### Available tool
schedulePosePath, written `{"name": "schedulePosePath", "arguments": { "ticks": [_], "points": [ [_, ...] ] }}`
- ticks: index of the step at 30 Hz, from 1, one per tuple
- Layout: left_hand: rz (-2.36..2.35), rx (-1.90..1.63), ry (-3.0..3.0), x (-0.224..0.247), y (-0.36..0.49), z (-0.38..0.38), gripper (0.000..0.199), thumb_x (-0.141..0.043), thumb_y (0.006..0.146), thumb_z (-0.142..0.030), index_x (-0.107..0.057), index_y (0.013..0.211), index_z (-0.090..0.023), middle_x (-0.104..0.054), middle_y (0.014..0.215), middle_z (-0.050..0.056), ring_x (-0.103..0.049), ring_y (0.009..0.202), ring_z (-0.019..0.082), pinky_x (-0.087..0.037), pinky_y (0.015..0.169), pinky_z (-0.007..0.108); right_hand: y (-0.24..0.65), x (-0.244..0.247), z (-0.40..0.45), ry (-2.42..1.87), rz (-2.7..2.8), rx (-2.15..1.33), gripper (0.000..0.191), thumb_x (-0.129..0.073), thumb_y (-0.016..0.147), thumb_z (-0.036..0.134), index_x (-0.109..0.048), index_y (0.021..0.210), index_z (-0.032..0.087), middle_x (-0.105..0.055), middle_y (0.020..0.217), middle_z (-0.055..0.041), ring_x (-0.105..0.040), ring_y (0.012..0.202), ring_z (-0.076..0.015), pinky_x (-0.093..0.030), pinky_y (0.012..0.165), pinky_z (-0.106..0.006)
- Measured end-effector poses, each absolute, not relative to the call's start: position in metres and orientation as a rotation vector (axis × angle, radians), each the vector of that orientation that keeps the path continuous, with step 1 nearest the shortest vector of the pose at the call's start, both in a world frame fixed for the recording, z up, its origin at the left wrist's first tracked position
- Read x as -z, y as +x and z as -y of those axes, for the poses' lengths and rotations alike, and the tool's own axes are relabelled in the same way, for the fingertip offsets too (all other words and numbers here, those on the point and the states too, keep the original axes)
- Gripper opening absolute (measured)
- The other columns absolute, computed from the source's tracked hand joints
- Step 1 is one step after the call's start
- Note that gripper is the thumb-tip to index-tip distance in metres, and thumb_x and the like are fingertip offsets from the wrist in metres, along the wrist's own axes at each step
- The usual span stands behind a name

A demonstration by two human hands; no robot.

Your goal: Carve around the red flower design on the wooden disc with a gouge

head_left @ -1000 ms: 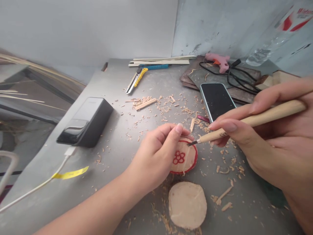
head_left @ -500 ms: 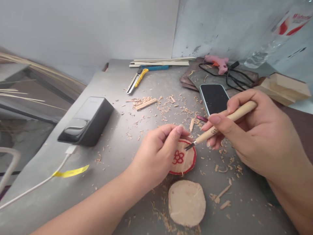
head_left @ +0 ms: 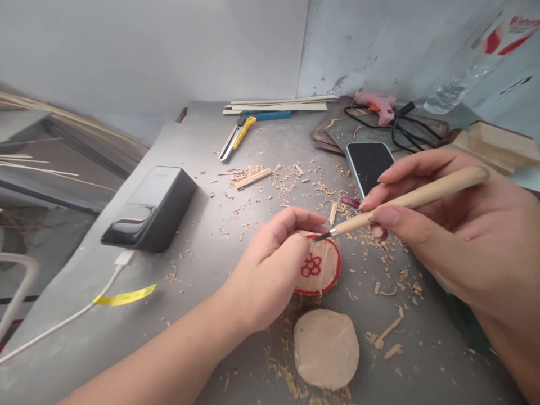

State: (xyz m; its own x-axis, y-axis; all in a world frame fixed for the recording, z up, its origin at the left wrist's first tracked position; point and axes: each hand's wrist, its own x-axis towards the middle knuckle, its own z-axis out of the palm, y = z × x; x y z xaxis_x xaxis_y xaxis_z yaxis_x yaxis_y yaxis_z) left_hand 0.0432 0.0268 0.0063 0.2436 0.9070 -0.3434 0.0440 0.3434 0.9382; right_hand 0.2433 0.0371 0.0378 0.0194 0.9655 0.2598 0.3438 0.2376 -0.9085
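Note:
My left hand [head_left: 274,264] is closed on the left side of a round wood slice [head_left: 324,278] with a red rim line and a red flower on its face. A carving tool with a pale wooden handle [head_left: 417,197] is pinched in my right hand [head_left: 455,225]. Its dark metal tip touches or hovers just over the slice's upper part, close to my left thumb; contact is unclear. A plain round wood slice [head_left: 327,349] lies flat just below the painted one. Wood shavings [head_left: 251,176] are scattered around both.
A black box-shaped device [head_left: 149,208] with a white cable stands at the left. Behind are a yellow cutter [head_left: 238,138], thin wooden strips [head_left: 278,106], a phone [head_left: 369,166], a pink glue gun [head_left: 379,107] with black cord, wood blocks [head_left: 498,146] and a plastic bottle [head_left: 476,62].
My right hand has shifted right with the tool lying flatter, its tip moved slightly up and left. My left thumb has bent and drawn back over the painted slice.

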Motion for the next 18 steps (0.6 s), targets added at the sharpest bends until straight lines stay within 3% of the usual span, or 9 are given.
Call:
{"name": "schedulePosePath", "arguments": {
  "ticks": [4,9,14,18],
  "points": [
    [-1.162,-0.790,1.041,-0.003,0.043,-0.027,0.031,-0.053,0.080,-0.022,-0.072,0.104,-0.027,-0.069,0.093,-0.003,-0.056,0.081,0.016,-0.044,0.069,0.027,0.244,-0.040,-0.036,-1.284,1.493,-0.821,0.020,-0.081,0.086,0.027,-0.073,0.104,0.034,-0.071,0.097,0.0016,-0.070,0.079,-0.0147,-0.061,0.066,-0.021],
    [-1.184,-0.821,0.965,-0.003,0.045,-0.027,0.025,-0.053,0.078,-0.019,-0.067,0.097,-0.024,-0.067,0.087,-0.002,-0.054,0.071,0.013,-0.043,0.061,0.024,0.246,-0.041,-0.035,-1.278,1.520,-0.766,0.003,-0.070,0.097,0.034,-0.071,0.097,0.030,-0.066,0.091,-0.0017,-0.064,0.082,-0.0204,-0.054,0.073,-0.034],
    [-1.130,-0.958,0.962,-0.007,0.046,-0.026,0.027,-0.067,0.075,-0.011,-0.064,0.100,-0.020,-0.071,0.095,-0.001,-0.061,0.079,0.011,-0.050,0.065,0.020,0.247,-0.036,-0.035,-1.428,2.077,-0.627,0.021,-0.053,0.106,0.043,-0.067,0.099,0.029,-0.055,0.069,0.0024,-0.052,0.059,-0.0172,-0.043,0.057,-0.034],
    [-1.028,-1.031,0.974,-0.007,0.046,-0.025,0.030,-0.072,0.075,-0.008,-0.060,0.100,-0.020,-0.073,0.101,0.001,-0.068,0.088,0.013,-0.056,0.074,0.021,0.245,-0.025,-0.033,-1.401,2.202,-0.722,0.016,-0.063,0.101,0.042,-0.068,0.108,0.029,-0.066,0.086,0.0021,-0.058,0.064,-0.0148,-0.044,0.055,-0.031]
  ]
}}
